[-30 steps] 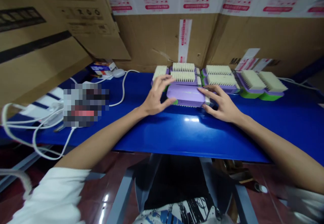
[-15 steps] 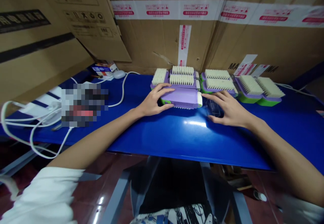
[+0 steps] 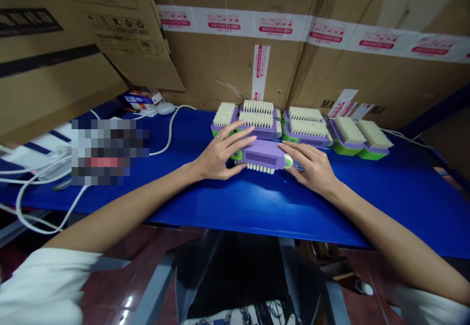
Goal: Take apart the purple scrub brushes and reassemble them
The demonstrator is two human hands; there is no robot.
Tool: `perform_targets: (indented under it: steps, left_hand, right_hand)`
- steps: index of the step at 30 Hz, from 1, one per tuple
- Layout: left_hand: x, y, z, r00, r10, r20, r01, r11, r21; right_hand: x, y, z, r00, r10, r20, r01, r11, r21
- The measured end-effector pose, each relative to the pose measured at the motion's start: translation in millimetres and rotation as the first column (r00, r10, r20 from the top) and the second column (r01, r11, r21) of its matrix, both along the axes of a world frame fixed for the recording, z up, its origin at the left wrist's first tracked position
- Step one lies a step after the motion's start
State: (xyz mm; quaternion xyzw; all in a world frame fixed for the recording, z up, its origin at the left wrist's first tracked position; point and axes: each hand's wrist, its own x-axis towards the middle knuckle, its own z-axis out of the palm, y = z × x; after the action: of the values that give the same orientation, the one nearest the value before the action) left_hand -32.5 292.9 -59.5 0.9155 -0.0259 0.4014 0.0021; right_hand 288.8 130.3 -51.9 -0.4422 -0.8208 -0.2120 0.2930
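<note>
A purple and green brush [image 3: 265, 150] is held level just over the blue table, bristles facing down and its slotted side toward me. My left hand [image 3: 220, 156] grips the brush's left end, fingers across the top and thumb underneath. At the other end, my right hand [image 3: 312, 166] has its fingertips on the top edge and its thumb by the white and green end cap [image 3: 288, 161]. A clear plastic piece [image 3: 299, 165] shows partly beneath my right fingers; most of it is hidden.
Several similar brushes [image 3: 306, 122] stand bristles up in a row behind my hands, in front of a cardboard wall [image 3: 220, 60]. White cables [image 3: 171, 131], a computer mouse [image 3: 165, 108] and a blurred-out patch lie on the blue table [image 3: 220, 207] at left.
The brush has tilted so its slotted side shows. My right hand has moved left from the clear plastic piece to the brush's right end. The view has shifted slightly.
</note>
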Motion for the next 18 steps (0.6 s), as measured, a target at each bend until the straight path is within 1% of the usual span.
perform_targets:
  steps: [2, 4, 6, 8, 10, 11, 14, 18]
  left_hand:
    - [5.0, -17.4, 9.0, 1.000, -0.019, -0.012, 0.020, 0.996, 0.092]
    - [12.9, -34.4, 19.2, 0.998, -0.028, -0.060, 0.036, 0.988, 0.148]
    - [23.3, -46.7, 31.0, 0.992, 0.014, -0.125, 0.013, 0.976, 0.216]
    - [34.7, -52.7, 44.5, 0.980, 0.078, -0.184, -0.014, 0.946, 0.325]
    - [45.0, -54.6, 59.4, 0.963, 0.124, -0.240, -0.010, 0.904, 0.428]
    - [49.4, -55.1, 66.9, 0.952, 0.138, -0.272, 0.002, 0.888, 0.459]
    - [60.3, -59.9, 87.3, 0.895, 0.197, -0.401, 0.026, 0.873, 0.487]
    - [72.4, -72.8, 105.5, 0.787, 0.277, -0.552, 0.012, 0.887, 0.461]
  right_hand:
    - [-7.2, -1.4, 1.7, 1.000, 0.007, -0.028, -0.006, 1.000, 0.008]
    - [-15.0, -2.8, 3.4, 0.999, 0.002, -0.049, -0.002, 1.000, 0.001]
    - [-21.3, -3.8, 3.8, 0.999, 0.001, -0.049, -0.001, 1.000, -0.003]
    - [-24.5, -4.1, 2.8, 0.999, 0.010, -0.043, -0.010, 1.000, 0.002]
    - [-24.7, -3.1, 0.8, 0.999, 0.027, -0.044, -0.026, 0.999, 0.020]
    - [-23.8, -2.2, -0.2, 0.998, 0.038, -0.046, -0.037, 0.999, 0.033]
    - [-19.9, 1.6, -2.4, 0.996, 0.075, -0.049, -0.071, 0.995, 0.069]
    - [-15.8, 5.6, -4.3, 0.991, 0.117, -0.063, -0.114, 0.992, 0.053]
